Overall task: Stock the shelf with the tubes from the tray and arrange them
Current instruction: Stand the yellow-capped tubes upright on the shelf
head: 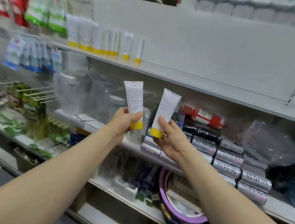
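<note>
The left hand and the right hand are both raised in front of the shelf, just below its front edge. Each grips one white tube with a yellow cap. The fingers of the left hand are curled round the lower part of the left-hand tube, which stands nearly upright, cap down and flat sealed end up. The fingers of the right hand are wrapped round the lower part of the right-hand tube, which is also cap down and leans a little to the right. The two tubes are close beside each other but do not touch, and their printed backs face the camera.

On the left part of the shelf a row of tubes of the same kind stands cap down; the last two at its right end stand slightly apart from the rest. The shelf board to the right of them is bare.

Left of the shelf hang green and white packets, much blurred. Below the shelf lie stacked silver rolls and a red and white roll. Further below the shelf sits a purple basin.
</note>
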Available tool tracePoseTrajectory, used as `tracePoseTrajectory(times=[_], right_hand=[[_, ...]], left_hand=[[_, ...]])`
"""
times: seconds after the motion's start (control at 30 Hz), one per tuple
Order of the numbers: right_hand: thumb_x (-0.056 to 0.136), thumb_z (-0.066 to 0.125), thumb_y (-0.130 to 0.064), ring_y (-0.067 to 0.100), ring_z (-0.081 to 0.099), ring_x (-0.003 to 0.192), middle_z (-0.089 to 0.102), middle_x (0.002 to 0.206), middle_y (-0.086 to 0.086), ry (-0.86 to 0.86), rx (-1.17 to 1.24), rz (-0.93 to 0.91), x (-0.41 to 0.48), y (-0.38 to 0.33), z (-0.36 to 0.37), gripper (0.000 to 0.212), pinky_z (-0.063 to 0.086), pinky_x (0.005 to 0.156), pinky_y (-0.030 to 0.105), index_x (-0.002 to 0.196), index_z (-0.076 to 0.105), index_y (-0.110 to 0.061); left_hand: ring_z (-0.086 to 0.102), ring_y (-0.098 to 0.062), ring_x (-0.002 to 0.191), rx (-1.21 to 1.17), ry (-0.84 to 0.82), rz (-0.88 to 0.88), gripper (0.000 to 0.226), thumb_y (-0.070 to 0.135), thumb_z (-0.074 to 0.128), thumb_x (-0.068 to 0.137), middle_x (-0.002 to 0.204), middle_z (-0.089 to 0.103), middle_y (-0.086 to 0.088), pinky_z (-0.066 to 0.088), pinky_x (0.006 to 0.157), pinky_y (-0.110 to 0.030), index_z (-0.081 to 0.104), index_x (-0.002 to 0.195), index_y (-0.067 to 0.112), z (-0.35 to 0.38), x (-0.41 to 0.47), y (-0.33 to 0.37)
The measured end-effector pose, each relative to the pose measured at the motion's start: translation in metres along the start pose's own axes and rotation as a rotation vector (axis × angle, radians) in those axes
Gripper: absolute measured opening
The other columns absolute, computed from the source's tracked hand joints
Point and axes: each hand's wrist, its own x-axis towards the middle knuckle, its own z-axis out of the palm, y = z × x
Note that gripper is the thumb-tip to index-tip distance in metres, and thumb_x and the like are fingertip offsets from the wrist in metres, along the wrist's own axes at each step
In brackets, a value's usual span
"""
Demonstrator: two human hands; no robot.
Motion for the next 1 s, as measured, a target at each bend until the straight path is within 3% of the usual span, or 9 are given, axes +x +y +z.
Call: tracePoseTrajectory(times=[0.1, 0.23, 0.33, 0.43, 0.67, 0.77, 0.87, 0.93, 1.0], right_hand=[[0.092, 0.066, -0.023, 0.019, 0.067, 0.083, 0.072, 0.100, 0.004, -0.011, -0.018, -0.074, 0.039, -0.032, 0.026, 0.021, 0.054, 0.075, 0.035, 0.112, 0.062, -0.019], [0.090, 0.068, -0.022, 0.021, 0.070, 0.083, 0.074, 0.104, 0.007, -0.048, -0.022, -0.175, 0.098, -0.078, 0.061, 0.025, 0.058, 0.072, 0.038, 0.114, 0.062, -0.018], [0.089, 0.069, -0.020, 0.018, 0.072, 0.080, 0.075, 0.104, 0.005, -0.045, -0.026, -0.240, 0.146, -0.115, 0.080, 0.032, 0.059, 0.065, 0.034, 0.120, 0.061, -0.017], [0.088, 0.070, -0.015, 0.018, 0.070, 0.082, 0.074, 0.103, 0.004, -0.034, -0.056, -0.275, 0.191, -0.146, 0.092, 0.036, 0.055, 0.067, 0.032, 0.123, 0.060, -0.014], [0.089, 0.068, -0.007, 0.022, 0.067, 0.087, 0.073, 0.103, 0.008, 0.033, -0.107, -0.269, 0.295, -0.171, 0.115, 0.032, 0.053, 0.078, 0.035, 0.120, 0.063, -0.004], [0.088, 0.069, -0.004, 0.023, 0.067, 0.090, 0.072, 0.106, 0.011, 0.094, -0.135, -0.255, 0.335, -0.163, 0.129, 0.030, 0.055, 0.082, 0.036, 0.117, 0.064, -0.003], [0.085, 0.070, -0.001, 0.023, 0.069, 0.089, 0.072, 0.106, 0.011, 0.150, -0.200, -0.276, 0.372, -0.152, 0.144, 0.030, 0.055, 0.079, 0.034, 0.115, 0.063, -0.003], [0.082, 0.073, -0.001, 0.025, 0.069, 0.090, 0.071, 0.106, 0.013, 0.221, -0.273, -0.300, 0.396, -0.144, 0.152, 0.030, 0.057, 0.077, 0.035, 0.110, 0.062, -0.005], [0.077, 0.078, -0.004, 0.029, 0.069, 0.094, 0.070, 0.105, 0.013, 0.316, -0.344, -0.317, 0.420, -0.136, 0.159, 0.032, 0.058, 0.084, 0.044, 0.105, 0.062, -0.009]], left_hand=[[0.065, -0.017, 0.082, 0.003, -0.003, 0.070, 0.047, 0.011, 0.072, 0.086, 0.114, 0.067, -0.010, 0.053, 0.063, -0.028, 0.050, 0.127, 0.006, 0.001, 0.036, 0.040], [0.064, -0.017, 0.068, -0.008, -0.023, 0.128, 0.036, 0.005, 0.070, 0.085, 0.093, 0.068, -0.006, 0.048, 0.042, -0.019, 0.053, 0.116, 0.010, 0.003, 0.091, 0.097], [0.066, -0.022, 0.069, 0.019, -0.016, 0.173, 0.036, 0.002, 0.073, 0.081, 0.100, 0.071, -0.011, 0.052, 0.051, -0.025, 0.054, 0.109, 0.015, 0.005, 0.143, 0.135], [0.068, -0.024, 0.085, 0.092, 0.009, 0.220, 0.040, 0.003, 0.077, 0.078, 0.107, 0.070, -0.010, 0.053, 0.067, -0.032, 0.055, 0.109, 0.015, 0.002, 0.196, 0.168], [0.062, -0.017, 0.077, 0.254, 0.173, 0.284, 0.036, 0.001, 0.077, 0.077, 0.100, 0.065, -0.004, 0.045, 0.049, -0.022, 0.057, 0.104, 0.012, -0.034, 0.309, 0.210], [0.063, -0.023, 0.091, 0.342, 0.236, 0.290, 0.035, 0.008, 0.081, 0.073, 0.104, 0.065, -0.005, 0.049, 0.061, -0.026, 0.060, 0.101, 0.013, -0.051, 0.358, 0.210], [0.064, -0.023, 0.091, 0.447, 0.252, 0.274, 0.031, 0.016, 0.082, 0.073, 0.102, 0.069, -0.004, 0.054, 0.078, -0.031, 0.066, 0.100, 0.013, -0.059, 0.404, 0.209], [0.065, -0.024, 0.091, 0.499, 0.244, 0.254, 0.031, 0.021, 0.081, 0.072, 0.100, 0.070, -0.005, 0.055, 0.081, -0.031, 0.067, 0.099, 0.012, -0.060, 0.433, 0.207], [0.066, -0.026, 0.091, 0.557, 0.228, 0.231, 0.036, 0.026, 0.082, 0.070, 0.100, 0.070, -0.005, 0.055, 0.081, -0.032, 0.065, 0.099, 0.012, -0.061, 0.456, 0.204]])
